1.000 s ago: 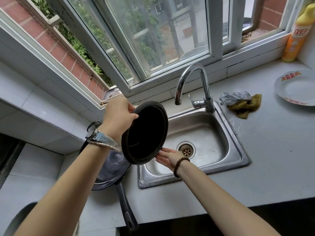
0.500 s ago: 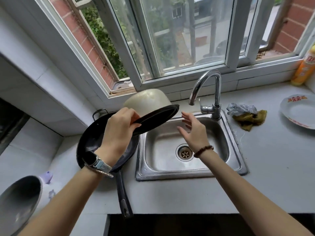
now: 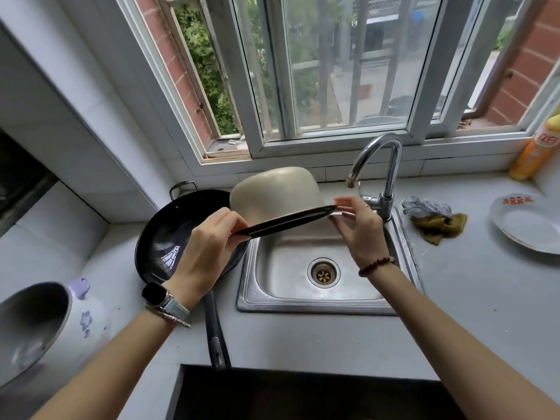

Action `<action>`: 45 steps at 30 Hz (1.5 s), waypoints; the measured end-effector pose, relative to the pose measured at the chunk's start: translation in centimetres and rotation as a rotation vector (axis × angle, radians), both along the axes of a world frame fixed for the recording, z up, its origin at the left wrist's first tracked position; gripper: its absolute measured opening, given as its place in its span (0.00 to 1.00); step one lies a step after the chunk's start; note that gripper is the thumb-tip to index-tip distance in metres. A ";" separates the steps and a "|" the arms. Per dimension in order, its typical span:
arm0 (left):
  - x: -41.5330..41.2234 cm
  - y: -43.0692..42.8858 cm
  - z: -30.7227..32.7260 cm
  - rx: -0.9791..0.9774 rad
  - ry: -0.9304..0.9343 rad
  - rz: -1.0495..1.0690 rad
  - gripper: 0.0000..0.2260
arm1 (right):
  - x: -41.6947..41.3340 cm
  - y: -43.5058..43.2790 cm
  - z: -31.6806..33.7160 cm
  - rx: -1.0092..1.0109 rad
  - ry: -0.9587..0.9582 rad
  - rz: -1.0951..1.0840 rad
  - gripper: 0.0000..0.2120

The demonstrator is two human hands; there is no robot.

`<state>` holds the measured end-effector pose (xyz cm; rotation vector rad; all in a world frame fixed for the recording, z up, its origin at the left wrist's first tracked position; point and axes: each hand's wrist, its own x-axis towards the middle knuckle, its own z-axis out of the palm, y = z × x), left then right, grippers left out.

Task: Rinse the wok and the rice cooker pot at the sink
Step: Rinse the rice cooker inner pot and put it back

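The rice cooker pot point(image 3: 274, 192), pale outside with a dark rim, is held upside down above the left part of the steel sink point(image 3: 403, 237). My left hand point(image 3: 206, 247) grips its rim on the left side. My right hand point(image 3: 357, 228) pinches the rim on the right side, just in front of the tap point(image 3: 381, 165). The black wok point(image 3: 163, 241) sits on the counter left of the sink, its long handle pointing toward me, partly hidden behind my left hand and the pot. No water runs from the tap.
The rice cooker body point(image 3: 39, 322) stands open at the near left. A grey scourer and a yellow-green rag point(image 3: 436, 219) lie right of the tap. A white plate point(image 3: 530, 225) and an orange detergent bottle point(image 3: 536, 150) are at the far right.
The pot went from facing me on edge to upside down. My right hand, free half a second ago, now pinches the right rim. The view has shifted left.
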<state>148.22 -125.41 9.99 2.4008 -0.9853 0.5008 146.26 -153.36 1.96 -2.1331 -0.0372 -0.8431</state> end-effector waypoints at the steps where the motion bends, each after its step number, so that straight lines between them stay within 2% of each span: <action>1: -0.2 0.2 -0.1 -0.010 -0.005 -0.010 0.03 | -0.2 0.0 0.3 -0.028 -0.020 -0.001 0.11; 3: -0.3 0.5 -0.3 -0.022 -0.013 -0.015 0.04 | -0.4 -0.1 0.9 -0.108 -0.043 -0.025 0.07; 7: 0.0 0.6 -0.4 -0.031 -0.061 -0.027 0.05 | -1.4 -0.4 2.0 -0.268 -0.077 -0.071 0.06; 11: 0.6 0.2 -0.3 -0.081 -0.113 -0.019 0.04 | -2.3 -0.8 3.3 -0.267 -0.100 -0.115 0.08; 18: 0.8 -0.9 -2.0 -0.073 -0.073 -0.070 0.05 | -4.3 -0.8 3.4 -0.327 -0.096 -0.168 0.08; 22: 1.2 -1.1 -2.4 -0.073 -0.062 -0.079 0.06 | -4.3 -1.3 3.3 -0.343 -0.022 -0.191 0.09; 26: 0.8 -1.5 -2.9 -0.081 -0.111 -0.070 0.06 | -5.0 -1.0 3.0 -0.359 -0.067 -0.239 0.08; 30: 1.2 -1.5 -3.3 -0.095 -0.104 -0.035 0.07 | -4.9 -0.9 3.1 -0.368 -0.019 -0.231 0.09; 35: 0.8 -1.5 -3.6 -0.110 -0.109 -0.035 0.07 | -5.0 -0.5 3.3 -0.373 -0.052 -0.230 0.09; 38: 1.1 -1.3 -3.8 -0.145 -0.078 -0.020 0.10 | -4.9 -0.6 3.2 -0.391 0.011 -0.231 0.10; 42: 0.5 -1.4 -4.0 -0.129 -0.109 -0.032 0.15 | -5.2 -0.1 3.0 -0.397 -0.023 -0.218 0.15; 45: 0.8 -1.2 -3.9 -0.126 -0.114 -0.013 0.15 | -5.3 0.0 3.2 -0.395 -0.001 -0.211 0.17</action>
